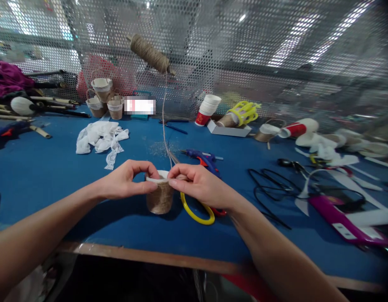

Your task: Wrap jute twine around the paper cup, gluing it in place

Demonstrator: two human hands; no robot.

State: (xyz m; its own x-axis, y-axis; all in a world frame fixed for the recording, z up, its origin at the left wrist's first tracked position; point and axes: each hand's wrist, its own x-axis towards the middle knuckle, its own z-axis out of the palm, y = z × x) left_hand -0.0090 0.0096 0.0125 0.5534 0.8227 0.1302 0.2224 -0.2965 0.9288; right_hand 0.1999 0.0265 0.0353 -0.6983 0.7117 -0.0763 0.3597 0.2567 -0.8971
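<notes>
Near the front of the blue table is a paper cup (160, 199) wrapped in brown twine, with its white rim uppermost. My left hand (131, 180) pinches the rim on the left, fingers inside and thumb outside. At the right side of the rim my right hand (196, 184) is closed, thumb and fingertips together at the cup's edge. A strand of twine (164, 126) runs from a spool (149, 53) on the mesh wall down to the cup by my right fingers. Scissors with a yellow handle (198, 214) lie partly under my right hand.
Behind my right hand lies a blue glue gun (204, 159). White lace (101, 138) is heaped at left, below small twine baskets (102, 98). Stacked paper cups (208, 110) stand at the back. Black cable (269, 188) and a purple power strip (341, 220) lie on the right.
</notes>
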